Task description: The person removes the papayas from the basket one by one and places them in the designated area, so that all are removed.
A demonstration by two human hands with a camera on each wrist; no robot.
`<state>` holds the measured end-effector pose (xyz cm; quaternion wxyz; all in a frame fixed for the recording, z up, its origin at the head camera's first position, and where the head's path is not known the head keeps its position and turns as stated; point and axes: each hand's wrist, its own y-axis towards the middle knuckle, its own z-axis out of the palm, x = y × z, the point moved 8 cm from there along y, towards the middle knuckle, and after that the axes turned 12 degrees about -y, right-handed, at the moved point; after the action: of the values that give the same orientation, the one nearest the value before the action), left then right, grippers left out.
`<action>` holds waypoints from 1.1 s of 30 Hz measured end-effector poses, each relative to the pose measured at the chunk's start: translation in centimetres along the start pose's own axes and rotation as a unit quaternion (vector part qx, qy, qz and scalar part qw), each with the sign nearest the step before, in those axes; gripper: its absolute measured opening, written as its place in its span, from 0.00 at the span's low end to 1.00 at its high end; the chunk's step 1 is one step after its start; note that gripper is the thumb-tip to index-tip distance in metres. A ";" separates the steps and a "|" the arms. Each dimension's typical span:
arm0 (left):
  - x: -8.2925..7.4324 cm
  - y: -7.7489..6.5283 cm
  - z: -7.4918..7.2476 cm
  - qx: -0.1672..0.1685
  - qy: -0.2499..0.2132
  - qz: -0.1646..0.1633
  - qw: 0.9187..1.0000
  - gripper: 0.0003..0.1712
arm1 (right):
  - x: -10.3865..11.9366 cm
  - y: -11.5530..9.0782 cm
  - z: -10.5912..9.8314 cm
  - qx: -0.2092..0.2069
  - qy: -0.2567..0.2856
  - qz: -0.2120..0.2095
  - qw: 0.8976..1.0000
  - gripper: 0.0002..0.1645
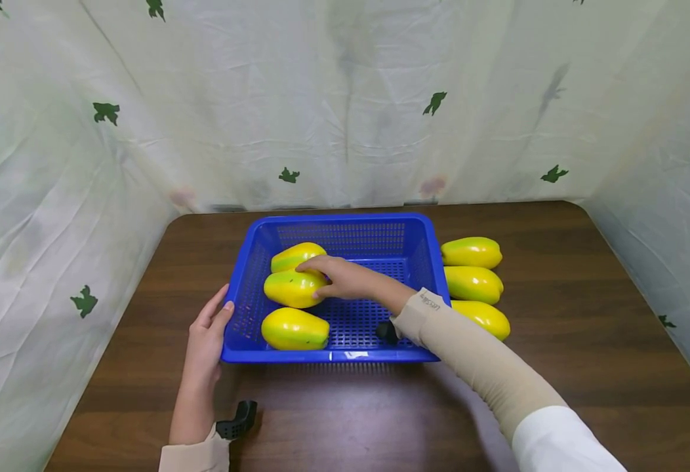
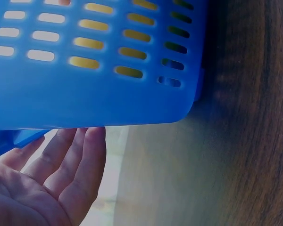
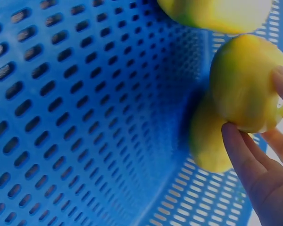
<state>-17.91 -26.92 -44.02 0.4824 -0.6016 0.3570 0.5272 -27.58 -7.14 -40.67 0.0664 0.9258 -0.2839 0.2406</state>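
Observation:
A blue plastic basket point(image 1: 345, 355) with slotted walls stands on the table. At its left side my left hand point(image 1: 204, 337) holds the rim, thumb near the top edge; in the left wrist view its fingers point(image 2: 92, 155) touch the outer wall. Inside the basket, my right hand point(image 1: 345, 278) grips the middle papaya point(image 1: 290, 288), a yellow one tinged green, thumb on the near side and fingers on the far side. Behind it lies another papaya point(image 1: 298, 254), partly covered, and in front of it a third papaya point(image 1: 294, 330).
Right of the basket, three more papayas lie in a column: a far one point(image 1: 471, 252), a middle one point(image 1: 473, 284) and a near one point(image 1: 483, 318), partly hidden by the right sleeve point(image 1: 475, 354). A pale curtain point(image 1: 345, 111) surrounds the brown wooden table point(image 1: 587, 341).

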 end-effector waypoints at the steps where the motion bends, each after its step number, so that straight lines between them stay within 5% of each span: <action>1: 0.0 0.0 0.0 0.001 0.002 0.001 1.000 0.29 | 0.0 -0.1 -0.2 -0.003 0.006 -0.001 1.000 0.32; 14: 0.0 0.2 -0.1 -0.009 -0.007 0.010 1.000 0.29 | -0.4 -1.9 -2.8 -0.043 0.092 0.006 0.995 0.31; 33: 0.2 0.1 0.0 -0.001 -0.020 0.003 1.000 0.29 | -0.9 -7.2 -7.3 -0.118 0.098 -0.048 0.987 0.31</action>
<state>-17.97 -26.96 -44.18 0.4877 -0.5900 0.3487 0.5409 -27.13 1.16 -34.61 0.2146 0.8960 -0.2575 0.2913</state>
